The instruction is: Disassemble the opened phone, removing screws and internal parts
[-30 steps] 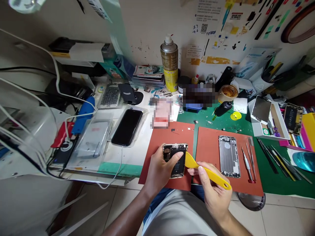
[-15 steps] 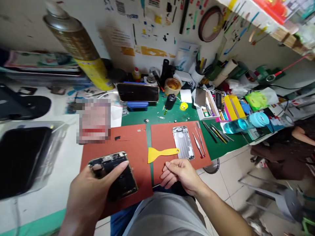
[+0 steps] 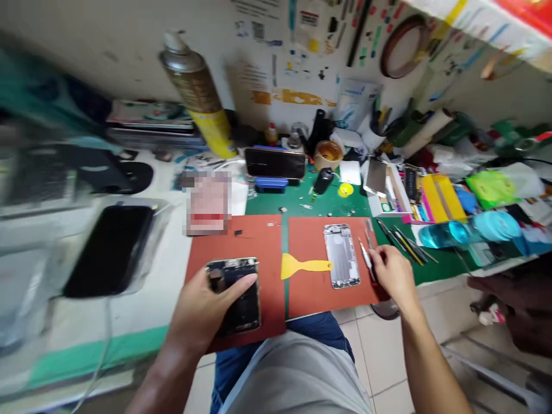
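My left hand grips an opened phone with its insides showing, thumb across the top and fingers underneath. It is held over the left brown mat. At the right edge of the other mat, my right hand has its fingers closed at a pair of thin tweezers, partly covering them. Beside those fingers lies a slim screwdriver. A bare silver phone housing rests on the right mat, and the handle end of a yellow plastic scraper reaches its edge.
Several tweezers and pry tools lie on the green mat. Behind are a propped phone, a black bottle and a box of parts. A spray can stands at the back left; a dark phone lies left.
My right hand has moved right, from above the mat's front edge to the tools at its right side. The left hand still holds the opened phone. The view has shifted left.
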Available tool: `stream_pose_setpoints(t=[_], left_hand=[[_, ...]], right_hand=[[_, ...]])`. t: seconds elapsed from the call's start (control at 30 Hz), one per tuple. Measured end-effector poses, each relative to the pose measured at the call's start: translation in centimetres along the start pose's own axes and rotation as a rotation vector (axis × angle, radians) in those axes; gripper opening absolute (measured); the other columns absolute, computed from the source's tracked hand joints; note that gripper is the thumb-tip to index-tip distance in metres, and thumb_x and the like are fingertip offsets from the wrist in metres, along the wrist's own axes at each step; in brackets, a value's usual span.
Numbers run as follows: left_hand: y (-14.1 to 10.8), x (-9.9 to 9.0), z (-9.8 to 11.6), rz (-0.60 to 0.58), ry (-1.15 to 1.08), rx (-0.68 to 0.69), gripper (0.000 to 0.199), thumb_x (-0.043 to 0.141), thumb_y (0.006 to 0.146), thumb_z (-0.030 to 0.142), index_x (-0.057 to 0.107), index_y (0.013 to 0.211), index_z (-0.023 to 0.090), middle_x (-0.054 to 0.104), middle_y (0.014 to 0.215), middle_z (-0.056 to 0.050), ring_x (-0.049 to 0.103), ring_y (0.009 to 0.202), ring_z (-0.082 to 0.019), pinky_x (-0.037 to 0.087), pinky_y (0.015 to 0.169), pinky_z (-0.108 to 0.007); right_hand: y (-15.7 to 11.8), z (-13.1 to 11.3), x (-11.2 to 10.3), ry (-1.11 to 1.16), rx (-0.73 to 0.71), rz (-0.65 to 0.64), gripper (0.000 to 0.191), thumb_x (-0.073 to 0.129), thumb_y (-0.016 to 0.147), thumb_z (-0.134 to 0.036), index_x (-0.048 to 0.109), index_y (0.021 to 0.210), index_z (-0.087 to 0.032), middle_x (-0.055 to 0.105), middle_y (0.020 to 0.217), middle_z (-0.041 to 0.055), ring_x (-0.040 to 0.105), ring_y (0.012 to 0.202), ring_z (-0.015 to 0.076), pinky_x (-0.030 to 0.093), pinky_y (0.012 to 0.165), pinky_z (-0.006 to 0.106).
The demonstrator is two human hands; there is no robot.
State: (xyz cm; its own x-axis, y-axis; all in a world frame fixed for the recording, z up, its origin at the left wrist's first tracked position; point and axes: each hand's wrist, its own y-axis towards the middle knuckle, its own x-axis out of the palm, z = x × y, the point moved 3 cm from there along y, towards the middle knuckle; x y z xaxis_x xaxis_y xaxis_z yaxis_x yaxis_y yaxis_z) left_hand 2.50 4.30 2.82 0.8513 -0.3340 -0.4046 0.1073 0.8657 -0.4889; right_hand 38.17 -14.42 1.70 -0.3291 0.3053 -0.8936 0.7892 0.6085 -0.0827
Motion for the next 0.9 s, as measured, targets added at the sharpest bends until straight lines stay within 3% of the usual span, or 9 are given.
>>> stream_pose_setpoints(t=[0.1,0.17,0.33,0.47,0.57,0.9], left_hand=[[-0.2,0.1,-0.4,-0.097,-0.067,0.001,0.052,0.087,0.062,0.056,0.067,0.091,0.018,0.077,0.080,-0.004,0.076,0.073,-0.024,0.060,0.060,-0.030],[-0.2,0.2,-0.4,-0.156,-0.086,0.009,0.046,0.086,0.067,0.054,0.067,0.089,0.019,0.077,0.080,-0.002,0.075,0.075,-0.023,0.059,0.061,-0.029],[-0.5,0.1,-0.1,-0.153,-0.012,0.063,0.035,0.082,0.073,0.050,0.066,0.083,0.021,0.075,0.077,-0.001,0.071,0.072,-0.021,0.055,0.061,-0.029],[-1.4,0.2,0.5,-0.116,0.095,0.155,0.030,0.079,0.076,0.049,0.067,0.083,0.023,0.076,0.078,0.000,0.070,0.073,-0.021,0.052,0.064,-0.029],[-2.1,0.3,0.9,-0.130,0.119,0.167,0.028,0.078,0.079,0.049,0.068,0.086,0.024,0.077,0.082,0.000,0.071,0.075,-0.021,0.051,0.065,-0.028],[-3.3,0.8,1.3,-0.080,0.180,0.139,0.030,0.076,0.079,0.047,0.056,0.073,0.026,0.066,0.060,0.005,0.059,0.055,-0.016,0.042,0.051,-0.026]], right_hand=[[-1.1,-0.1,-0.8,-0.032,-0.038,0.051,0.037,0.049,0.092,-0.052,0.065,0.094,-0.019,0.073,0.089,0.0157,0.068,0.081,0.0327,0.046,0.075,0.043],[-2.4,-1.3,-1.3,0.010,-0.173,0.074,0.038,0.051,0.097,-0.052,0.066,0.112,-0.021,0.077,0.093,0.0099,0.071,0.078,0.0269,0.050,0.073,0.037],[-7.9,-9.0,-0.2,0.277,-0.721,-0.157,0.017,0.061,0.104,-0.029,0.071,0.117,-0.023,0.077,0.105,0.0062,0.073,0.087,0.0195,0.055,0.071,0.029],[-10.1,-13.8,1.7,0.321,-0.949,-0.187,0.028,0.061,0.101,-0.006,0.067,0.125,-0.017,0.075,0.103,0.0082,0.072,0.088,0.0184,0.058,0.079,0.030],[-10.1,-14.6,2.3,0.247,-1.006,-0.124,0.034,0.061,0.098,0.000,0.065,0.128,-0.015,0.074,0.103,0.0091,0.068,0.085,0.0186,0.056,0.076,0.032],[-10.4,-15.0,1.9,0.093,-1.038,-0.060,0.036,0.051,0.098,0.002,0.066,0.128,-0.014,0.071,0.095,0.0077,0.062,0.077,0.0181,0.051,0.066,0.030]])
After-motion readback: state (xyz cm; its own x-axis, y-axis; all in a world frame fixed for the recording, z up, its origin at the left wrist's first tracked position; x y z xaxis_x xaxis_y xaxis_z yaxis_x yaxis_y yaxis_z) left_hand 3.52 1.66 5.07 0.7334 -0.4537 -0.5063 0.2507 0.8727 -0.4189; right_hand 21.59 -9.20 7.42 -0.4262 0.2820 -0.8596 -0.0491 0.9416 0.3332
